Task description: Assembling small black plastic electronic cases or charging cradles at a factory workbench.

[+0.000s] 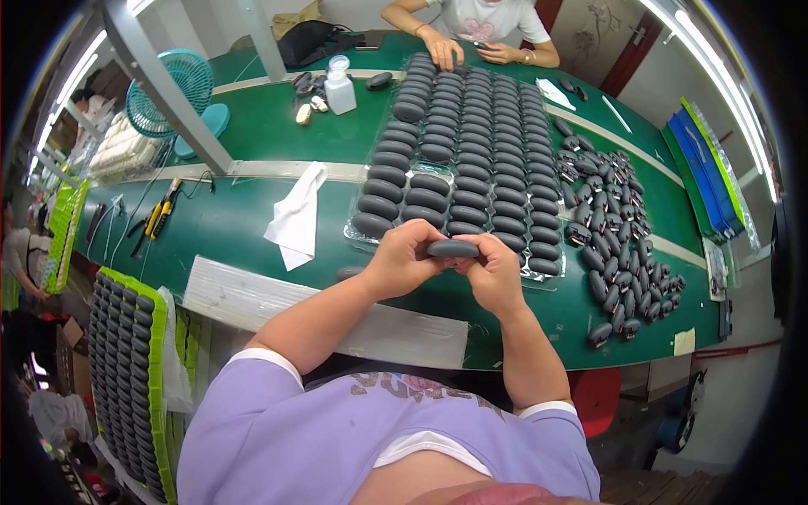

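- The left hand (408, 259) and right hand (497, 273) are both closed on one dark grey oval piece (453, 248), pinching it from either end; gripping it this way probably steadies it and leaves its smooth upper surface in sight. Its underside is hidden by the fingers.
- Just beyond the hands, clear trays (358, 238) carry rows of similar pieces, rounded sides up. The moulded pockets seem meant to hold them apart and in line, likely to avoid rubbing and make counting easy.
- Under the left forearm, another grey piece (348, 273) lies partly hidden on the green bench (227, 210).
- To the right of the hands, loose pieces (619, 244) lie heaped at mixed angles, within easy reach of the right hand, it seems.
- Left of the hands, a white cloth (296, 217) lies loosely folded, perhaps set near for wiping.
- Farther left lie yellow-and-black pliers (160, 217), apparently put aside, out of the way.
- Ahead and left, a white bottle (340, 94) stands upright.
- Past the trays, a co-worker's hand (442, 52) reaches to the far rows, which seem placed for access from both sides.
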`<state>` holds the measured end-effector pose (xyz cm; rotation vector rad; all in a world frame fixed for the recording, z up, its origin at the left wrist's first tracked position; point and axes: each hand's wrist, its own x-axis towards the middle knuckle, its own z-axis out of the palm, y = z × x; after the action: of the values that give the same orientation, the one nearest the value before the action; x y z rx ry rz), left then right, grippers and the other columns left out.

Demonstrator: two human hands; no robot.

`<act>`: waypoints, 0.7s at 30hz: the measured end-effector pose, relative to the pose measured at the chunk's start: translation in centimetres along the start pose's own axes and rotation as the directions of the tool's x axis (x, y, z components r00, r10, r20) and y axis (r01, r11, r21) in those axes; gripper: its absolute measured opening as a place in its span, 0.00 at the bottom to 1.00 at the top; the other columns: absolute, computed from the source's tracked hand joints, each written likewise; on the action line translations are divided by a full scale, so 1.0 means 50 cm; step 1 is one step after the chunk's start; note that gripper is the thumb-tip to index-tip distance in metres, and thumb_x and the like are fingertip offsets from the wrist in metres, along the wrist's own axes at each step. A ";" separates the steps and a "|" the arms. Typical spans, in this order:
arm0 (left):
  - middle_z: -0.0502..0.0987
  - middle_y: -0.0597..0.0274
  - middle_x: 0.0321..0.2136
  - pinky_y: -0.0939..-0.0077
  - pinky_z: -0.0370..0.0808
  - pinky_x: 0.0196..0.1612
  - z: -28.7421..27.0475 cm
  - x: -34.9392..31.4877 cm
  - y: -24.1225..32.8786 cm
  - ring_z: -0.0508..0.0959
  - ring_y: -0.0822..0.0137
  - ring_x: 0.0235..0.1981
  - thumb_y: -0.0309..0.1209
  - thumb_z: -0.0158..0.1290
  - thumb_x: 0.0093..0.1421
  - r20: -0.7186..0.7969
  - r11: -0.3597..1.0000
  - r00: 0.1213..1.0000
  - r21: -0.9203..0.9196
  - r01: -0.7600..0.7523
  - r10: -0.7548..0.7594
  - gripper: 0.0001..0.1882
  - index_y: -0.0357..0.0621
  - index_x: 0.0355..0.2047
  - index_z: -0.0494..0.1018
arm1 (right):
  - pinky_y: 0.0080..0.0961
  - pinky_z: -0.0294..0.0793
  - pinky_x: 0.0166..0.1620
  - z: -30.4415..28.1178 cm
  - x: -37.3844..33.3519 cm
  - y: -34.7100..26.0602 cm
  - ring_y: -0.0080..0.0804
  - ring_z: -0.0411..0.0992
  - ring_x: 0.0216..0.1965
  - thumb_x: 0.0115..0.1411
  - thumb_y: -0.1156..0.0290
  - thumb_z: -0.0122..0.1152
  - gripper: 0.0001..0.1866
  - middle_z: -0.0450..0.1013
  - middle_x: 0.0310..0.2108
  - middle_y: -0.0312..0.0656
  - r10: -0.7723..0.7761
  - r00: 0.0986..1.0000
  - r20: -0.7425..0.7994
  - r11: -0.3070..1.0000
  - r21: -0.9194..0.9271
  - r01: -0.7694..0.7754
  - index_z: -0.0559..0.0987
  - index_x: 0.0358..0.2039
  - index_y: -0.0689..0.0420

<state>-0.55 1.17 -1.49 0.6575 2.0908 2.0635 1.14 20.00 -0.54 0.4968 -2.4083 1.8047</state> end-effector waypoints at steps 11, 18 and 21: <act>0.75 0.64 0.35 0.79 0.78 0.43 0.008 -0.001 -0.002 0.77 0.75 0.37 0.21 0.63 0.52 -0.058 0.997 0.997 -0.061 -0.055 0.051 0.17 0.36 0.41 0.70 | 0.21 0.73 0.46 -0.009 0.002 0.007 0.25 0.72 0.43 0.57 0.73 0.63 0.23 0.73 0.44 0.40 0.024 0.999 0.046 0.924 0.381 -0.040 0.72 0.54 0.60; 0.76 0.66 0.29 0.85 0.73 0.33 0.016 -0.012 -0.014 0.75 0.79 0.31 0.25 0.67 0.49 -0.055 0.949 0.989 -0.294 0.116 -0.138 0.17 0.38 0.35 0.71 | 0.17 0.72 0.34 -0.027 0.001 0.000 0.21 0.73 0.31 0.60 0.66 0.61 0.14 0.75 0.32 0.36 0.005 1.000 0.008 1.000 -0.003 -0.005 0.79 0.42 0.61; 0.75 0.68 0.27 0.86 0.71 0.30 0.018 -0.014 -0.023 0.73 0.81 0.27 0.25 0.68 0.48 0.003 0.954 0.993 -0.277 0.116 -0.120 0.16 0.38 0.33 0.72 | 0.14 0.70 0.30 -0.023 0.012 0.022 0.16 0.70 0.28 0.67 0.62 0.51 0.15 0.75 0.31 0.32 0.258 0.966 0.022 0.883 0.400 -0.245 0.80 0.41 0.59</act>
<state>0.17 1.78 -2.83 0.4650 1.7500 2.2368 0.08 21.23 -1.05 0.1798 -2.1630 2.4152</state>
